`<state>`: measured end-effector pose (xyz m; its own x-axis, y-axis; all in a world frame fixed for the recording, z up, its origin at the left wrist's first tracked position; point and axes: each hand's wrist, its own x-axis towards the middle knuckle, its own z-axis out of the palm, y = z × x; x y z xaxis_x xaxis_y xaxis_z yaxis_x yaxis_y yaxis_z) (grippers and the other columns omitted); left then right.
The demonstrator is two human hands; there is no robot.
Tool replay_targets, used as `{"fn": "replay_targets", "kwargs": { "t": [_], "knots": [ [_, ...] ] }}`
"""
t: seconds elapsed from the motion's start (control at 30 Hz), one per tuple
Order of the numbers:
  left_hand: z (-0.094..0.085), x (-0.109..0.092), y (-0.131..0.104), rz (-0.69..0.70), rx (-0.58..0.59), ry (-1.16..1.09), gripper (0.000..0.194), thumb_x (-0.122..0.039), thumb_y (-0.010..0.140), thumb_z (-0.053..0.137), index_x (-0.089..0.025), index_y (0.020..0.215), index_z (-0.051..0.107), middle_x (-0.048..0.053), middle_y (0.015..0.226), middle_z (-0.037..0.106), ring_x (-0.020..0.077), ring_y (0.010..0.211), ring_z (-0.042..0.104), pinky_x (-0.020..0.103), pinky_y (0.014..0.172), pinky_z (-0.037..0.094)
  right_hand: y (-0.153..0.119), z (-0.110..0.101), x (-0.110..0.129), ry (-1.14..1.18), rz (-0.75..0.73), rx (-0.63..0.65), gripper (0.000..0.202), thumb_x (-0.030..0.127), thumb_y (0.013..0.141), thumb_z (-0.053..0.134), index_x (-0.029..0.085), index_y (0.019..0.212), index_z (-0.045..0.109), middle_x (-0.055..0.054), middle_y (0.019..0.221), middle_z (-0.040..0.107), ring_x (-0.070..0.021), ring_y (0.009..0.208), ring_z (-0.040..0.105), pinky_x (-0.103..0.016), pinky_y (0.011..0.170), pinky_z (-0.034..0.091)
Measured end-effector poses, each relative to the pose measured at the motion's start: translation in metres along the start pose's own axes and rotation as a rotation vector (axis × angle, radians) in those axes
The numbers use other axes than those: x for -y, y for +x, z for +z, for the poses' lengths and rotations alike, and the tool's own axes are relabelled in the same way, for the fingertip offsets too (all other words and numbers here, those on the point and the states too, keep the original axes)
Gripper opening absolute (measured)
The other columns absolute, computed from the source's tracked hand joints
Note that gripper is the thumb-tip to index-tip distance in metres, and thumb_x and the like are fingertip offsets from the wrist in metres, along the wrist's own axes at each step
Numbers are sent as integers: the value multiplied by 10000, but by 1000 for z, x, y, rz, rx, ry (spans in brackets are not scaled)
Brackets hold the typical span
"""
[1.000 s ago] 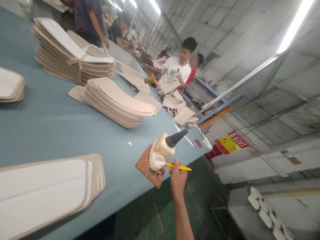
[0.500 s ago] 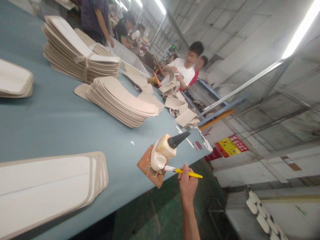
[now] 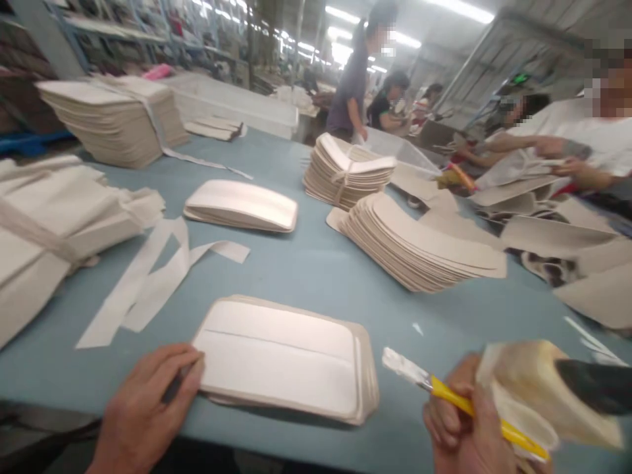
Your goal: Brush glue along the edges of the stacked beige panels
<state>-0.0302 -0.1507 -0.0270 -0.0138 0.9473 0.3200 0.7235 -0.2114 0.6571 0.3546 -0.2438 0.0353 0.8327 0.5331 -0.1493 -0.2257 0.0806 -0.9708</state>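
Observation:
My right hand (image 3: pixel 464 421) grips the yellow handle of a brush (image 3: pixel 454 395), whose bristles are coated white and point left. Just right of it stands a glue container (image 3: pixel 533 388) with a dark nozzle, partly behind the hand. My left hand (image 3: pixel 153 401) is closed at the left edge of a stack of pale panels (image 3: pixel 281 359); a small dark object (image 3: pixel 174 385) shows between thumb and fingers. The top panel is white with a thin line along it. The brush is apart from the stack.
Behind lie a small panel pile (image 3: pixel 241 205), a fanned stack (image 3: pixel 419 243) and a tied bundle (image 3: pixel 348 170). White strips (image 3: pixel 162 276) and a tied cloth bundle (image 3: pixel 54 230) are on the left. A person (image 3: pixel 592 145) handles pieces at the right.
The view has swung left, and my left hand has come into view at the stack. The brush has moved away from the glue container to its left, still in my right hand.

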Motion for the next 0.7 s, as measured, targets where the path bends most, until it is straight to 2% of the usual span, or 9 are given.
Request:
{"fn": "replay_targets", "kwargs": {
  "t": [0.07, 0.13, 0.3, 0.5, 0.7],
  "knots": [
    [-5, 3, 0, 235, -47, 87, 187, -421, 981, 599, -281, 999, 721, 30, 1042, 742, 215, 978, 710, 355, 980, 547, -21, 37, -8, -31, 95, 121, 500, 697, 819, 737, 228, 805, 565, 113, 440, 395, -68, 353, 336, -174, 367, 258],
    [-7, -1, -1, 376, -75, 127, 151, -332, 999, 594, -246, 1039, 712, 32, 1038, 735, 180, 958, 711, 296, 932, 546, -45, 71, -13, -68, 167, 188, 517, 728, 846, 700, 225, 850, 580, 109, 453, 410, -69, 392, 354, -169, 402, 267],
    [-11, -9, -2, 433, -72, 80, 110, -156, 991, 599, -192, 1032, 694, 50, 1031, 724, 143, 966, 693, 252, 932, 534, -95, 134, -22, -257, 149, 370, 580, 782, 862, 639, 205, 822, 592, 81, 479, 451, -74, 446, 351, -179, 442, 247],
    [-10, -7, -2, 407, -78, 20, 145, -78, 974, 599, -182, 1033, 683, 56, 1012, 723, 142, 926, 681, 261, 885, 547, -111, 176, -40, -302, 37, 550, 575, 765, 891, 614, 203, 771, 592, 70, 491, 460, -88, 444, 374, -206, 434, 281],
    [-10, -8, -3, 389, -80, -22, 145, -72, 982, 580, -186, 1004, 668, 50, 976, 719, 141, 892, 669, 260, 847, 541, -119, 203, -54, -355, -2, 658, 609, 803, 853, 628, 206, 744, 582, 72, 479, 469, -85, 449, 364, -212, 445, 286]
  ]
}}
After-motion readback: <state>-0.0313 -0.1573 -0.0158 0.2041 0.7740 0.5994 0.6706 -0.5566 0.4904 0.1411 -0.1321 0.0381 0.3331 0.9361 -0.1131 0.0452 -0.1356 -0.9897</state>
